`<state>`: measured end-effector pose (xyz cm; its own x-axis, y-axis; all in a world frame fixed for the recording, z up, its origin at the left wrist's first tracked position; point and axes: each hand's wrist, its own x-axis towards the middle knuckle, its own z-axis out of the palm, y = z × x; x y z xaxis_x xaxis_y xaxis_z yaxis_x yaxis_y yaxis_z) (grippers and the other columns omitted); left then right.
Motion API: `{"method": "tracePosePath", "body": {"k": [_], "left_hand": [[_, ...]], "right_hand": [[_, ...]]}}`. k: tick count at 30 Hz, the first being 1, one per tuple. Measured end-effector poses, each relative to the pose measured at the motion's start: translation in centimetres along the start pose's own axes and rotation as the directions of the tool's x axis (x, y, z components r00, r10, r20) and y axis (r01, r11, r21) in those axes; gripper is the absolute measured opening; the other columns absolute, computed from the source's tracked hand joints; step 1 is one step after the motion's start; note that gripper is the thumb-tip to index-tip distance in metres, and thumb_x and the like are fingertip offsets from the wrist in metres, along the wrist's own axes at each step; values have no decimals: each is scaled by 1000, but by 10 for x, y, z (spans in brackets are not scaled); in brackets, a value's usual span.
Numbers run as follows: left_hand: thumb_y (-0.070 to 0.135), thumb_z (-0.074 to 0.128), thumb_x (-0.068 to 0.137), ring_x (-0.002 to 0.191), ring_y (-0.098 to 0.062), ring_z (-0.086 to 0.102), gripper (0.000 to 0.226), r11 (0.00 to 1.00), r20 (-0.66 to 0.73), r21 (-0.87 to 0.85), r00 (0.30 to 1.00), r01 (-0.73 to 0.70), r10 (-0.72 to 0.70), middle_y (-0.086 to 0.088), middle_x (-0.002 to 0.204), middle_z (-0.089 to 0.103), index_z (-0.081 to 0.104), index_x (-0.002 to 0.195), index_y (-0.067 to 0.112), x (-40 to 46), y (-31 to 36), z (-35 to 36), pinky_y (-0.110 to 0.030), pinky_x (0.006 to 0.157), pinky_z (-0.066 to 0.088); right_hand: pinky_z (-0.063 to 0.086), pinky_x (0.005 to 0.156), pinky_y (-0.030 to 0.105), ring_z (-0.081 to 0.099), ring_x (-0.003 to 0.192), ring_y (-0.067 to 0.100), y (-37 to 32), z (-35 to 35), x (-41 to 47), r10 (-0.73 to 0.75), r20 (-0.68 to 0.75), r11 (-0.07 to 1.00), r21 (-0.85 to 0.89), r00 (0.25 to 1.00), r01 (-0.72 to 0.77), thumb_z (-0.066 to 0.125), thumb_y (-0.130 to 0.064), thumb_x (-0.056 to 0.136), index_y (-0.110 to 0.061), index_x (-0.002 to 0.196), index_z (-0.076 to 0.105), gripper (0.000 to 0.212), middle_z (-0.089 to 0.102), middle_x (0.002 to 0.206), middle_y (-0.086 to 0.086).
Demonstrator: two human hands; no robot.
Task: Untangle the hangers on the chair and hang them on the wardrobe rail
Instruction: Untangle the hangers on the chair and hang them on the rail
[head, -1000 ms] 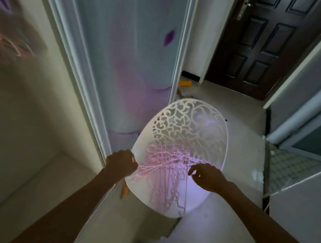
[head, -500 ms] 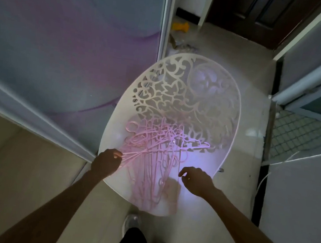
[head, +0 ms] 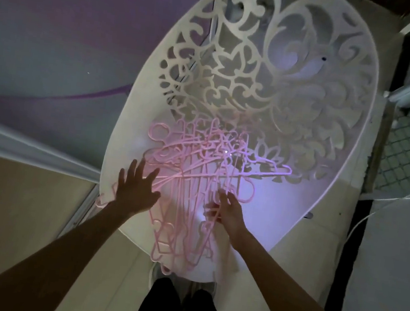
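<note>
From the head view, the pink hangers (head: 203, 181) lie in a messy pile on the seat of the white chair (head: 323, 195). Most of their long bars run away from the person, toward the chair back, and some hooks stick out at the near edge. The left hand (head: 137, 191) is spread flat with its grip released, touching the left side of the pile. The right hand (head: 228, 212) is nearer the middle, its fingers curled around a thin hanger bar. I think it should lift first.
</note>
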<state>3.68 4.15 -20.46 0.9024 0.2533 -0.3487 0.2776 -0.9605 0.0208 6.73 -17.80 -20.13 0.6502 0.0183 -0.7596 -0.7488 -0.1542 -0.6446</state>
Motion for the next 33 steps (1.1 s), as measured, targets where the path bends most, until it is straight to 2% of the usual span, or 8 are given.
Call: {"method": "tracePosePath", "body": {"k": [3,6,8,12,20,26,31,33], "left_hand": [[62,23,78,147,-23,5,70,991,33,-109,996,80,-77,-8,158,12,40,136,27,0,20,3,-37,117,-6],[67,12,90,147,-16,-5,51,984,-89,-154,993,-84,71,-10,139,36,50,109,39,18,8,51,-29,116,-8],[73,14,87,141,-16,16,55,977,-167,-208,986,-52,17,-3,119,45,56,100,40,24,11,70,-28,115,-3],[78,50,71,136,-21,22,62,728,218,-594,940,341,-262,0,144,34,65,114,36,3,40,-7,-37,113,21],[10,67,82,101,-26,65,26,772,-35,-626,985,112,-172,-11,114,68,70,108,10,-8,29,-1,-31,95,46],[19,73,78,96,-32,67,46,859,-100,-509,988,50,-117,-14,105,70,61,121,7,-1,29,0,-42,85,54],[30,72,78,89,-27,62,30,924,-290,-381,954,-41,-77,-10,97,68,65,98,9,-12,34,-4,-38,77,50],[49,58,85,93,-25,60,42,947,-159,-321,985,7,-61,-9,100,65,63,102,11,-20,33,-1,-37,80,49]], "right_hand": [[47,46,17,62,54,13,0,-1,-3,7,-5,1000,-6,1000,-7,36,-28,101,-8,113,45,24,56,88,16],[51,79,32,62,98,30,-5,-14,-9,-96,-82,829,-557,992,34,29,-29,102,-8,123,47,35,61,110,14],[44,90,41,58,107,38,-10,-22,-12,-213,-128,676,-735,969,51,29,-31,101,-9,125,48,38,61,114,19],[45,85,38,60,105,36,-20,-35,-15,-358,-144,724,-666,923,177,30,-32,101,-14,125,52,37,65,110,15],[37,66,28,54,96,25,-22,-48,-22,-563,-152,583,-769,812,260,42,-28,98,-11,110,60,27,54,101,8],[33,56,26,51,69,18,-16,-35,-25,-365,256,368,-843,895,392,37,-31,99,-18,93,56,23,49,63,-6],[43,70,30,53,81,20,-13,-30,-27,-548,200,323,-845,812,426,42,-26,97,-15,100,64,24,65,85,2],[42,71,33,53,85,22,-13,-34,-26,-572,106,434,-802,813,410,44,-27,97,-11,97,64,26,65,88,6]]}}
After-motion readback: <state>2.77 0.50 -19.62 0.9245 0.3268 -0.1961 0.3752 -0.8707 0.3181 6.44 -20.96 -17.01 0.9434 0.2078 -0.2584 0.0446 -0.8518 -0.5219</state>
